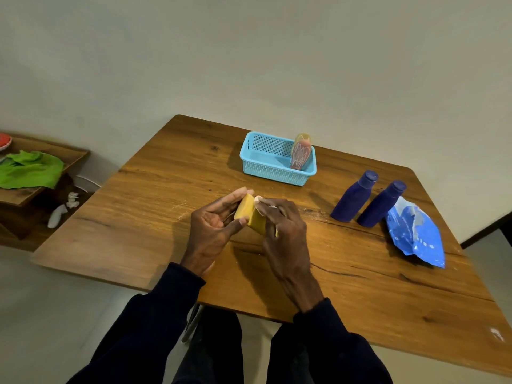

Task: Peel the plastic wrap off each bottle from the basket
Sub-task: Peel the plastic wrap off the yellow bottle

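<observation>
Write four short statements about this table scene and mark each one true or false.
1. The left hand and the right hand both hold the yellow bottle. True.
2. The basket is empty. False: one pink bottle stands in it.
3. Two dark blue bottles stand on the table. True.
4. The green cloth lies on the table. False: it lies on the side shelf, left of the table.
</observation>
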